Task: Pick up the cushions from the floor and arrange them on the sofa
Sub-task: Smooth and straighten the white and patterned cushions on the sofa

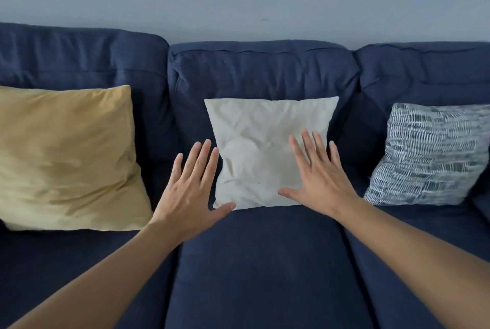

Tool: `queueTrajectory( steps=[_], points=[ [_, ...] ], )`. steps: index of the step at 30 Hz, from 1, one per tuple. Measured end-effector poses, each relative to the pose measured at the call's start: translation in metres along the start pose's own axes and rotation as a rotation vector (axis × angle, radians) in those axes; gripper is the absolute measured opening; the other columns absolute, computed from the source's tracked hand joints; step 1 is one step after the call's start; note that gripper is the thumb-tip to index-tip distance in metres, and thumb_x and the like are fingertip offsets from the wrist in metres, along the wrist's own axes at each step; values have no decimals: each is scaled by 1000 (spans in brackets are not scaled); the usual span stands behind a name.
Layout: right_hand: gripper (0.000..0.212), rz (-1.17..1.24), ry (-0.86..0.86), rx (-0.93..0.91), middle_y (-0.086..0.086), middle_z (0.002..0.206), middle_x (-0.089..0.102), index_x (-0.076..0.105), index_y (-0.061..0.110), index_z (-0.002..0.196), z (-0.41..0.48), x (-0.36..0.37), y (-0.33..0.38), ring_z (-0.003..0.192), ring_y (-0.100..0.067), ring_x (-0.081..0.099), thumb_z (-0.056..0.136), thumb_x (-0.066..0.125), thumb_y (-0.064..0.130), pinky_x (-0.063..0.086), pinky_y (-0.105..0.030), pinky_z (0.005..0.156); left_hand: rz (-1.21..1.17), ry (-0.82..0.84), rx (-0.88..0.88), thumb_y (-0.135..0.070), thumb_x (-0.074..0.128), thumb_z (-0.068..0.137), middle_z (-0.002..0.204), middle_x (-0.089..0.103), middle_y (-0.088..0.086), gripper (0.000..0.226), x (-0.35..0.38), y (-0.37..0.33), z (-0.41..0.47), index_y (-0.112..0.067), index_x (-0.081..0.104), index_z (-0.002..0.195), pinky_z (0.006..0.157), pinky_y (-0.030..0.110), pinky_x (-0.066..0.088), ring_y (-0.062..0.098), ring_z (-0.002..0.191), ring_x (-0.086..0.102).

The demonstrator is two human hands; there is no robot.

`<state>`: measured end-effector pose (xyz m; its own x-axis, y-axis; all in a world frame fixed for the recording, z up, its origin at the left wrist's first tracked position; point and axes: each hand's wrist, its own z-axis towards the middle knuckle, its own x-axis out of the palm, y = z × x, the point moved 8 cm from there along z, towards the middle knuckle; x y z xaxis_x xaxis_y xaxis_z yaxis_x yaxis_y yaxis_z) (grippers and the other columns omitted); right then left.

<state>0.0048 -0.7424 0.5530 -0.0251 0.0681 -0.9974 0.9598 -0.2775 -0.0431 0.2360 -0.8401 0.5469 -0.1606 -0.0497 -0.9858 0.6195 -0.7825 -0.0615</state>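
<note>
Cushions, three of them, stand in a row on a dark blue sofa [259, 262], each leaning upright against the backrest. A large mustard-yellow cushion [66, 158] sits on the left seat, a smaller white cushion [262, 143] on the middle seat, and a blue-and-white patterned cushion [427, 153] on the right seat, tilted slightly. They are well apart, one to each seat.

A person reaches forward with both bare arms towards the white cushion. The left hand [191, 185] is spread flat with fingers apart at the cushion's lower left edge, the thumb near its bottom corner. The right hand [318, 174] is also spread wide, palm forward, in front of the cushion's lower right part. Neither hand grips anything; whether the palms actually press the fabric cannot be told.

The floor is out of view, so any cushion left there cannot be seen. Judging by the even row, the arranging looks nearly finished, with only a final patting or straightening of the white cushion remaining.
</note>
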Motion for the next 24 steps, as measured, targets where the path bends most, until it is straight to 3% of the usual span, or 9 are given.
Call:
queueTrajectory(
  steps=[6, 15, 19, 24],
  points=[
    [120, 32, -13, -63, -14, 163, -31, -29, 19, 155, 41, 20, -29, 152, -32, -25, 82, 45, 81, -5, -56, 123, 46, 46, -20, -77, 45, 84, 171, -1, 11, 113, 29, -35, 57, -5, 4, 162, 125, 55, 12, 28, 158, -3],
    [120, 86, -32, -220, -12, 165, -29, -17, 20, 159, 86, 59, -37, 152, -31, -24, 80, 52, 78, -7, -55, 123, 147, 131, 42, -81, 46, 81, 171, -6, 13, 119, 71, -66, 130, -5, 5, 162, 125, 57, 11, 30, 157, -8],
    [121, 33, -92, -261, -15, 167, -19, -6, 14, 161, 114, 70, -36, 154, -37, -14, 78, 52, 79, 4, -61, 122, 170, 127, 74, -83, 41, 83, 170, -7, 14, 117, 87, -65, 159, -4, 6, 162, 125, 57, 8, 31, 157, -8],
    [125, -59, -113, -287, -17, 169, -6, 3, 15, 162, 146, 81, -50, 155, -39, -4, 71, 61, 79, 5, -63, 121, 198, 148, 145, -83, 53, 74, 171, 2, 11, 124, 111, -50, 186, -6, 12, 162, 123, 59, 10, 31, 158, 0]
  ],
)
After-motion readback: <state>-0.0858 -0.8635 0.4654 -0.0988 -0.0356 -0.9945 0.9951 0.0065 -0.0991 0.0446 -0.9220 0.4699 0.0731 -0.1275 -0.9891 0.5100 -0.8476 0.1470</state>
